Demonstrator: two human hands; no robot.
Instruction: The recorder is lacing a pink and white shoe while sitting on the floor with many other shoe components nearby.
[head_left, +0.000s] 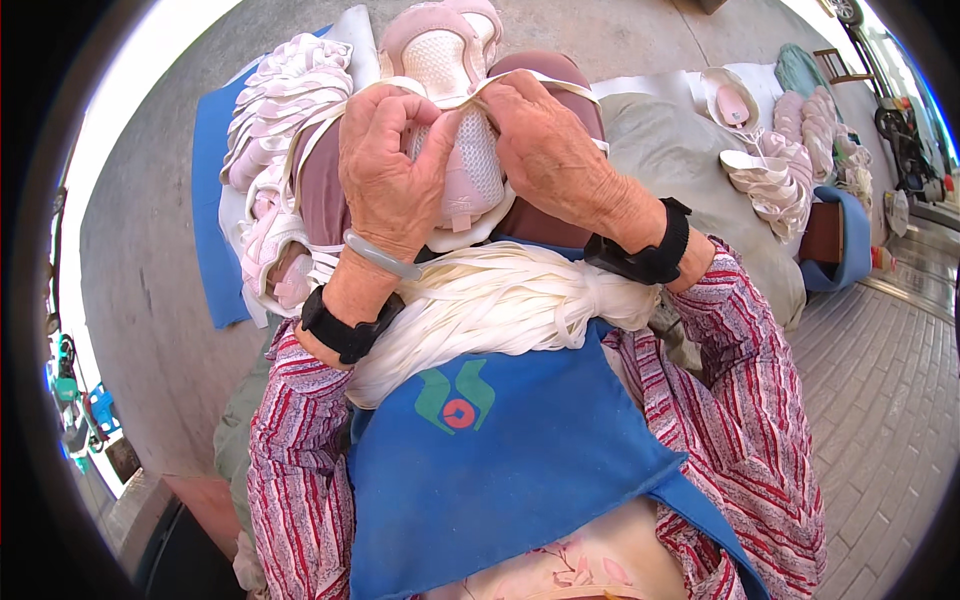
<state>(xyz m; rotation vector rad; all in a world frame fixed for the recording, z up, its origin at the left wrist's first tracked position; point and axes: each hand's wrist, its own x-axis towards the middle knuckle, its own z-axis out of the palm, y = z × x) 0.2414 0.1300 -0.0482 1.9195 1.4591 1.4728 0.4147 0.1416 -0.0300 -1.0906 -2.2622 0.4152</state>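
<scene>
A pale pink and white shoe (432, 58) rests between my knees, its padded mesh tongue (480, 165) towards me. A flat white shoelace (452, 102) crosses the shoe. My left hand (392, 170) is closed, with thumb and forefinger pinching the lace at the shoe's left side. On the other side, my right hand (545, 150) has its fingertips pinched on the same lace, close to the left thumb. Lace ends trail outward over both knees. Across my lap lies a thick bundle of loose white laces (500, 295), gathered together at its right end.
Stacked pink and white shoes (285, 105) lie at left on a blue sheet (212, 200). More shoes (775, 185) sit at right on white and grey-green cloth, near a blue-edged brown stool (828, 240). My blue apron (500, 460) covers my front.
</scene>
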